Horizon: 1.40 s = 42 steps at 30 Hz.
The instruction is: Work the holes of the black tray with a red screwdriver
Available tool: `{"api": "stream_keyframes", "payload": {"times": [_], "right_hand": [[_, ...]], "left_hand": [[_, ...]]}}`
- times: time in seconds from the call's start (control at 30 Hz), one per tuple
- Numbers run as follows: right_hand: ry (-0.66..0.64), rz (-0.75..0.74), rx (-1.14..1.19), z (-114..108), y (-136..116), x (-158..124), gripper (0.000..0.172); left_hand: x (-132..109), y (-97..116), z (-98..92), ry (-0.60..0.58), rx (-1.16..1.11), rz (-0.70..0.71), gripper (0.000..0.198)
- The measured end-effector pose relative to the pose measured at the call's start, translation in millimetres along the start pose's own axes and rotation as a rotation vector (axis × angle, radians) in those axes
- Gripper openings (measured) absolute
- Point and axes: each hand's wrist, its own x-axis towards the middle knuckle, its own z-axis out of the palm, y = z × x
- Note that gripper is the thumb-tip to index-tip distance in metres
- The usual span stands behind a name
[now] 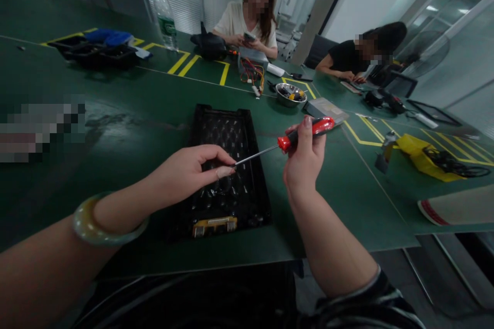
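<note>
My right hand (303,159) is closed round the red and black handle of a screwdriver (287,142), held above the green table (135,128). Its thin metal shaft runs left and down to my left hand (189,169), whose thumb and fingers pinch at the tip; whatever small thing is between them is too small to make out. Both hands hover over a black plastic housing (226,164) that lies flat in front of me, with a gold connector at its near edge. A pale green bangle (92,226) is on my left wrist.
A metal bowl (291,94) of small parts, loose coloured wires (251,73), a water bottle (165,16) and a black tray (100,51) stand further back. Two other people sit at the far side. A yellow bag (424,157) lies at the right, near the table's edge.
</note>
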Motion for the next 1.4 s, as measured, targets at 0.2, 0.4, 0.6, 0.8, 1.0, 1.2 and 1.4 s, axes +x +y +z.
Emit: {"api": "stream_keyframes", "payload": {"times": [0.2,0.4,0.6,0.8,1.0,1.2,1.4], "right_hand": [[0.037,-0.093,-0.031,-0.8,-2.6,2.8,0.040],[0.002,-0.196,-0.061,0.2,-7.2,2.2,0.030],[0.006,-0.256,-0.096,-0.5,-10.3,2.9,0.026],[-0.027,-0.198,-0.206,1.8,-18.4,-9.0,0.031],[-0.074,-0.205,-0.225,2.1,-19.5,-13.7,0.034],[-0.097,-0.226,-0.188,2.3,-18.1,-13.8,0.032],[-0.091,-0.222,-0.227,1.4,-18.0,-14.4,0.035]], "left_hand": [[-1.4,4.5,1.8,-0.044,0.050,0.048,0.026],[-3.5,7.4,3.1,-0.132,-0.024,-0.097,0.028],[-3.5,11.7,6.2,-0.290,0.033,-0.066,0.028],[-12.9,22.9,19.7,-0.401,0.209,0.000,0.020],[-17.7,14.3,31.5,-0.363,0.238,0.013,0.020],[-13.8,18.4,29.7,-0.417,0.244,-0.067,0.022],[-8.8,22.7,25.5,-0.451,0.270,-0.163,0.025]]}}
